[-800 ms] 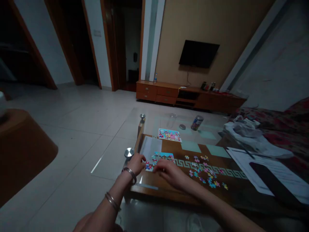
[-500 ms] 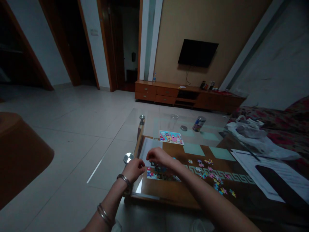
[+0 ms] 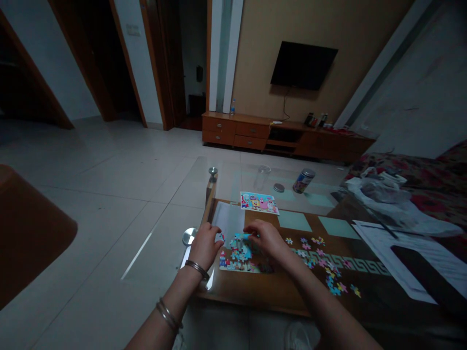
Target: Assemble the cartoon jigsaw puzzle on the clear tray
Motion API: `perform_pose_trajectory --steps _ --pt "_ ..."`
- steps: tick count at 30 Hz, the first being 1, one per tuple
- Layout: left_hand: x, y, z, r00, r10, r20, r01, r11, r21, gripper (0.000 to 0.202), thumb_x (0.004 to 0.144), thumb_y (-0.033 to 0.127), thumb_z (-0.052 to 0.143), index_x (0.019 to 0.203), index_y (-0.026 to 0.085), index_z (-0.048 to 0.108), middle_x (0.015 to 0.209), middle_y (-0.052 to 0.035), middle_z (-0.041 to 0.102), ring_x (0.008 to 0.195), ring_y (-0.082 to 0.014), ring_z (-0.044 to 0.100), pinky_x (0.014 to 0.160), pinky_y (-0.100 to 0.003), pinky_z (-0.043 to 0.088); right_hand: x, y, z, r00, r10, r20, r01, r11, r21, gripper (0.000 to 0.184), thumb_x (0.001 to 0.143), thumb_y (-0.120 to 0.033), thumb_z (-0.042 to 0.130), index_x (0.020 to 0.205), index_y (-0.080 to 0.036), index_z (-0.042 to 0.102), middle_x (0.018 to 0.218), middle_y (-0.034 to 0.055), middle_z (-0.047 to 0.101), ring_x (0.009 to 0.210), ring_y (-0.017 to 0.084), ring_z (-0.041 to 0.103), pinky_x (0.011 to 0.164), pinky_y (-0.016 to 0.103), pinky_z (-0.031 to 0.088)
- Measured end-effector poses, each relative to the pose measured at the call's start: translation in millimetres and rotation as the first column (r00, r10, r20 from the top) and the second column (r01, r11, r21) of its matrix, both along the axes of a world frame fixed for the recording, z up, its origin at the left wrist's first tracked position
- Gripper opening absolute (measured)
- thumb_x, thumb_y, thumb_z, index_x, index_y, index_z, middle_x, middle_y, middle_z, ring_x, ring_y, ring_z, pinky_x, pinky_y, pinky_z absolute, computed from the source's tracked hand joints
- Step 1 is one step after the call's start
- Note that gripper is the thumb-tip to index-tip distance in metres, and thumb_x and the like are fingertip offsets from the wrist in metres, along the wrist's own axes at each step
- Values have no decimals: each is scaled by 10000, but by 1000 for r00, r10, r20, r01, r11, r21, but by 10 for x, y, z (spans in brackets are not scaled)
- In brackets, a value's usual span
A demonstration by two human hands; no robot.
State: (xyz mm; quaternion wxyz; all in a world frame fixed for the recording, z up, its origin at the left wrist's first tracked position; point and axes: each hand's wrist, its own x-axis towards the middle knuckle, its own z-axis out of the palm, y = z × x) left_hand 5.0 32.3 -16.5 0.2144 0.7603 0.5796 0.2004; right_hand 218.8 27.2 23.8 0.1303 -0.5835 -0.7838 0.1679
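My left hand (image 3: 205,247) is at the left end of the glass table, holding a small puzzle piece (image 3: 220,237) between thumb and fingers. Bent inward, the fingers of my right hand (image 3: 269,239) pinch a light blue puzzle piece at the upper edge of the partly joined jigsaw puzzle (image 3: 239,250). My right hand covers some of the puzzle's right side. Loose puzzle pieces (image 3: 330,272) are scattered to the right of it. Behind the puzzle lies a colourful cartoon picture card (image 3: 259,203).
Farther back on the glass are a clear jar (image 3: 261,177), a round lid (image 3: 278,187) and a printed can (image 3: 304,181). Papers (image 3: 412,262), a dark long object (image 3: 419,272) and a plastic bag (image 3: 383,192) lie right. An orange-brown seat (image 3: 32,233) stands left.
My right hand has shifted right, uncovering more of the puzzle. My left hand has risen slightly, and a piece now shows in its fingers. The view has tilted a little.
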Motion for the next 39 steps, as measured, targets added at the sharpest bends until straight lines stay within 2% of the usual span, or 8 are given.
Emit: perform_pose_trajectory --steps 5,9,16,25,29,34,39 --pt "101 -22 22 997 -5 -78 9 998 58 153 770 135 622 915 174 649 946 -58 558 984 -221 530 872 -333 432 52 6 -105 994 -20 110 20 1000 2 220 781 -137 643 993 -164 694 1001 100 642 983 226 565 860 332 418" --pt "94 0 -5 996 -2 -91 8 998 67 137 783 115 595 894 181 640 942 -53 548 979 -215 524 867 -321 429 -30 32 -180 998 29 62 -31 999 18 190 787 -191 669 974 -177 693 982 86 617 978 219 535 848 324 408" --pt "71 30 -93 998 -12 -67 18 996 83 203 770 56 564 888 201 643 907 -39 535 964 -198 519 855 -297 423 -262 41 -232 990 137 -19 -135 987 88 162 764 -137 689 912 -202 695 942 55 599 939 198 513 800 303 400" --pt "61 64 -121 1000 -8 -27 11 996 91 211 773 56 548 900 192 646 908 -42 531 957 -198 519 859 -308 430 -356 93 -252 994 108 -18 -104 984 144 134 763 -134 697 892 -175 693 926 62 609 935 195 522 811 299 405" --pt "61 89 -129 1000 -15 -23 17 996 84 219 773 61 557 913 203 649 915 -37 531 959 -191 525 863 -308 431 -251 51 -208 996 87 -27 -85 994 75 115 756 -125 692 858 -178 698 903 59 622 914 191 535 788 300 401" --pt "59 91 -142 1000 -21 -5 21 995 96 198 774 66 567 890 202 653 900 -37 535 948 -193 530 848 -311 438 -162 -48 -227 995 95 2 -95 995 -33 141 684 -175 775 809 -202 716 868 49 621 893 204 543 736 285 389" --pt "56 79 -147 1000 -25 -2 25 994 110 205 763 57 568 888 199 649 894 -36 534 957 -200 524 858 -320 437 -235 -121 -256 995 89 34 -88 996 -33 178 663 -205 801 812 -199 704 881 49 621 889 206 541 710 277 379"
